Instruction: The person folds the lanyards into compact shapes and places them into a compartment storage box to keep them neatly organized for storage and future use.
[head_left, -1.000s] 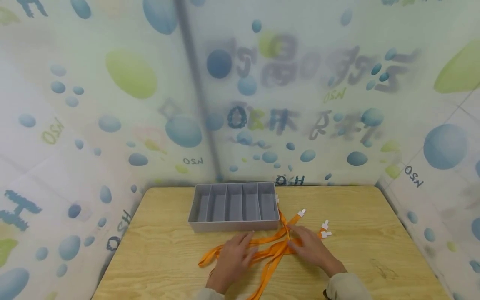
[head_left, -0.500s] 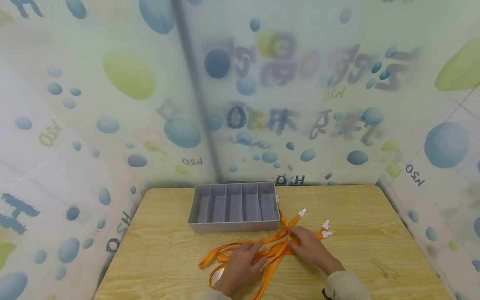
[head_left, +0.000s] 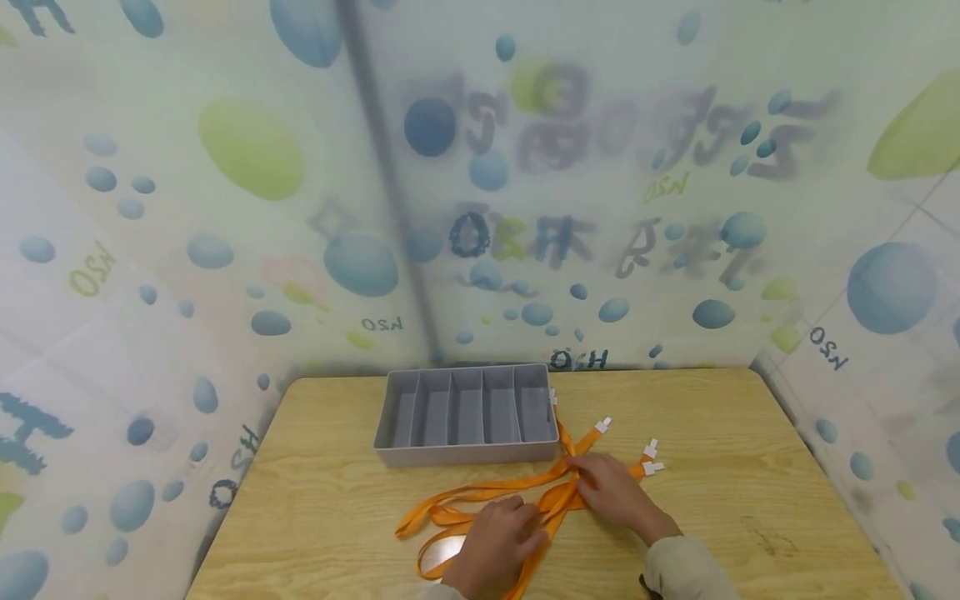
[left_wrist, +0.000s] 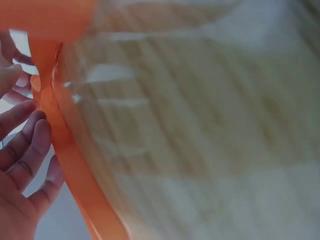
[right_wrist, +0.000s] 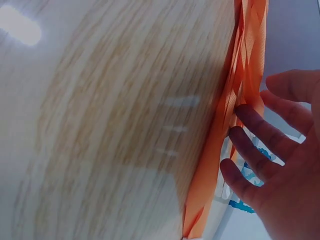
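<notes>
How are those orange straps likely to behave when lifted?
The orange straps will probably droop, since they lie in loose curves and loops. Thin and flat, they look light for their length. They may drag one another along, as several cross near the right hand, and the white clips at their ends might swing.

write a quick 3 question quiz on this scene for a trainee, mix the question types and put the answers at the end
1. How many compartments does the tray have?
2. True or false: the straps are piled inside the tray.
3. Which is nearer the white clips: the left hand or the right hand?

Key: 1. Five. 2. False, they lie outside it. 3. The right hand.
</notes>
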